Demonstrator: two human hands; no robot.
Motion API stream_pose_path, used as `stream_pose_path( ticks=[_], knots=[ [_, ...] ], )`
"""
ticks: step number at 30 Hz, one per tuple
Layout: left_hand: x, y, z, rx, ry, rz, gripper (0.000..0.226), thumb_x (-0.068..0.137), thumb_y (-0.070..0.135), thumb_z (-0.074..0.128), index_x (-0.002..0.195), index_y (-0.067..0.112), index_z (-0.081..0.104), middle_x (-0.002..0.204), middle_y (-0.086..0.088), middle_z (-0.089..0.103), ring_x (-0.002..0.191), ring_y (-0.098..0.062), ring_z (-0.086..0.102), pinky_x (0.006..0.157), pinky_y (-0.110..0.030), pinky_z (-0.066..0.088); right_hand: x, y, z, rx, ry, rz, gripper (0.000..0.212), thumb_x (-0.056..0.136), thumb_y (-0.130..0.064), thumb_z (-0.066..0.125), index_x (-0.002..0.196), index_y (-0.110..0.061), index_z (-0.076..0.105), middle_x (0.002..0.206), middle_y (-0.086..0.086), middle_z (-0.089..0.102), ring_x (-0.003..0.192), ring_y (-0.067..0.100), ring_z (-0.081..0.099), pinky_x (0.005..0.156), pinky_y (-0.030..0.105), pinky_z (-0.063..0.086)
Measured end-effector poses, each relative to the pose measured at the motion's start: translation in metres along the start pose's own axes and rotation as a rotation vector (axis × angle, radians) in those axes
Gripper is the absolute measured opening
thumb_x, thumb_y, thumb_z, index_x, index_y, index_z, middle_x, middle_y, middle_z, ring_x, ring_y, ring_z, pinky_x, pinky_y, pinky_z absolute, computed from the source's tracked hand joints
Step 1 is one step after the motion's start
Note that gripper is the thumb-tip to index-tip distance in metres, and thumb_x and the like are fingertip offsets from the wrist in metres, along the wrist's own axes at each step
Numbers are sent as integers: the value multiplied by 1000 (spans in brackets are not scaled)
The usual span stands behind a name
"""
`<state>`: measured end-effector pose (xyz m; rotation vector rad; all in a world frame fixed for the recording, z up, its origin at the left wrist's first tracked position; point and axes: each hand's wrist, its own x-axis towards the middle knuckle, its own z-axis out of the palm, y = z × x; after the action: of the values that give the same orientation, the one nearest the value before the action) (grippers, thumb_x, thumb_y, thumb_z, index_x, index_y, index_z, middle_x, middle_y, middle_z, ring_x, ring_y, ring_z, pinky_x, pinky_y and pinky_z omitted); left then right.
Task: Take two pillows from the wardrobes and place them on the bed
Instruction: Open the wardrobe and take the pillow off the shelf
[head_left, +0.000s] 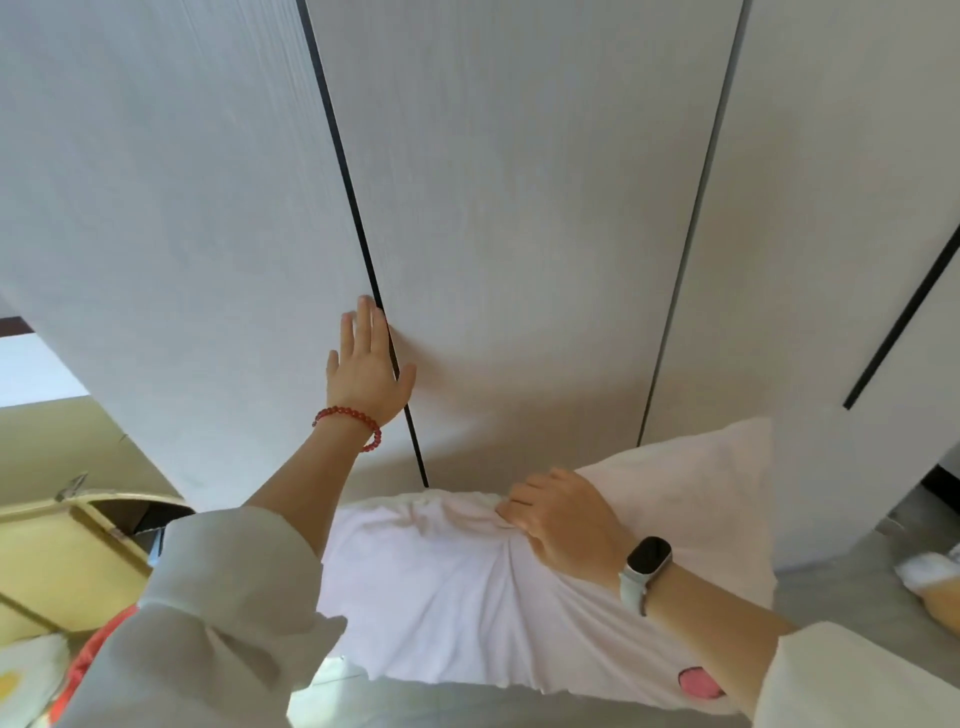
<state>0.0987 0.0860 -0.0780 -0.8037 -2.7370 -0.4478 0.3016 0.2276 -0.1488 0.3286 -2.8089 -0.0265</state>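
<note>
Wardrobe doors (519, 208) ahead; right hand (561, 519) bunches the pillow's (441, 597) top edge.

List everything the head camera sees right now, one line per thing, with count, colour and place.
wardrobe doors: three or more, pale grey-white wood grain with dark seams, filling the upper view
pillow: one, white, a pink mark near its lower right corner, held low at centre in front of the doors
box: one, yellow, lower left
floor: grey, lower right
bracelet: one, red beads, on the left wrist
watch: one, dark face, pale strap, on the right wrist
sleeves: two, off-white
left hand: flat on a door beside the dark seam
right hand: gripping the pillow's fabric
</note>
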Motion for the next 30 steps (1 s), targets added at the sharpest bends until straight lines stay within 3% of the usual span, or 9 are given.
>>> stream_pose_path(
  ticks=[4,6,9,15,19,22,26,28,30],
  knots=[
    [-6,3,7,164,229,169,74,87,26,48,145,7,6,155,-14,8,142,-32,6,110,-56,15,7,12,5,24,47,-19,26,55,-7,75,73,-24,66,62,-9,61,53,15,54,50,21,41],
    [0,3,11,293,190,225,75,88,29,46,145,7,3,156,-11,3,143,-28,3,112,-55,12,12,15,6,21,49,-14,28,52,-9,77,72,-25,66,61,-9,61,53,14,55,50,21,41],
    [16,0,14,347,107,143,77,90,33,43,144,8,-6,156,-5,-9,143,-23,-5,114,-53,8,22,18,10,50,60,-1,28,52,-7,76,71,-26,65,60,-10,60,53,14,55,49,21,41],
    [30,1,13,375,54,129,79,88,37,45,145,10,-3,156,-4,-10,143,-24,-8,113,-54,7,35,24,15,81,74,-3,29,54,-4,72,75,-23,67,62,-7,61,54,17,57,51,22,42],
    [4,-7,15,-38,-5,207,63,90,36,47,143,13,22,155,-6,16,143,-27,6,114,-51,17,36,29,18,95,98,-22,27,56,-2,71,76,-21,66,64,-5,62,55,19,56,50,24,44],
    [-52,-27,23,-230,-44,199,63,84,56,41,136,20,40,144,-3,40,138,-21,27,113,-47,23,41,34,18,69,153,-38,24,61,-5,61,80,-19,67,65,-4,63,56,20,56,49,25,42],
    [-100,-52,33,-70,-246,179,85,66,77,35,137,30,33,142,7,41,133,-14,34,113,-46,17,61,26,18,122,208,-97,33,65,-11,41,84,-15,68,68,0,65,58,23,58,49,26,44],
    [-107,-62,29,7,-188,136,85,66,74,39,131,21,45,127,0,56,118,-23,49,106,-46,31,72,14,22,153,210,-137,33,65,-11,42,84,-14,68,68,0,65,58,23,58,49,27,42],
    [-121,-73,26,85,-45,154,72,72,67,41,111,10,61,95,-3,67,89,-27,62,87,-38,47,82,-2,29,194,203,-168,33,65,-11,42,85,-14,68,69,1,66,60,24,58,50,28,43]
  ],
)
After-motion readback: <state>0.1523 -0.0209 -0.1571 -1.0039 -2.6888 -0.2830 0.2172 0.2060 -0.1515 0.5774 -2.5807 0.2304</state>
